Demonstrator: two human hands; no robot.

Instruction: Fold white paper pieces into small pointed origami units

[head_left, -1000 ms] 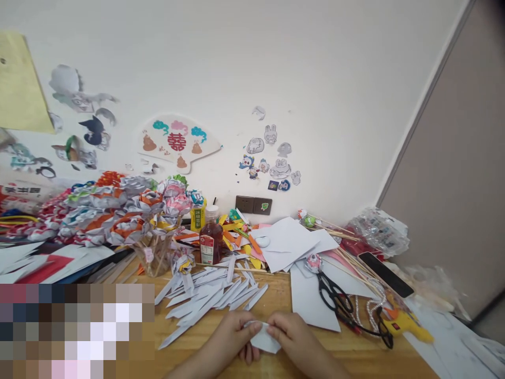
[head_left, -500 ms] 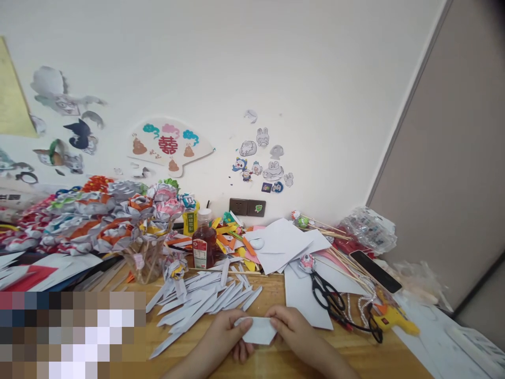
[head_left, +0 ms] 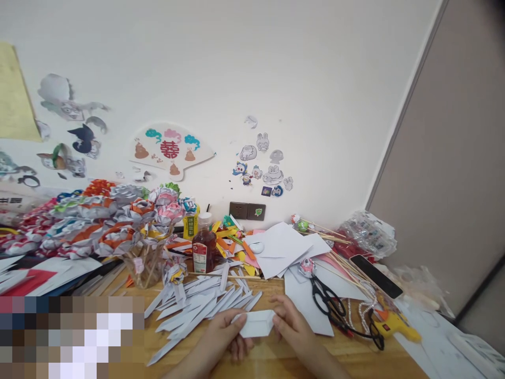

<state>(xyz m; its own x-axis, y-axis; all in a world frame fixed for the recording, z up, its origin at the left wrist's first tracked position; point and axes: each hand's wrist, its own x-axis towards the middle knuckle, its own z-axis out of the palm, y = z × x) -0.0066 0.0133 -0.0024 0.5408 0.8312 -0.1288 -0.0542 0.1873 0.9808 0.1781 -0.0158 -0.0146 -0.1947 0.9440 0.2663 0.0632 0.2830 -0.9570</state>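
A small folded white paper piece (head_left: pixel 256 323) is held between both hands just above the wooden table (head_left: pixel 276 360). My left hand (head_left: pixel 224 337) pinches its left end with thumb and fingers. My right hand (head_left: pixel 290 325) pinches its right end. Just beyond the hands lies a spread of several folded white paper strips (head_left: pixel 201 305).
Black scissors (head_left: pixel 325 297), white sheets (head_left: pixel 284 245), a yellow glue gun (head_left: pixel 392 326), a black phone (head_left: pixel 374 268) and wooden skewers lie at the right. A red-liquid bottle (head_left: pixel 203 250), a jar of sticks (head_left: pixel 145 263) and many paper flowers (head_left: pixel 98 221) stand behind and left. A wall is behind.
The hands have opened the paper piece out wider and lifted it a little; the view has shifted slightly left and up.
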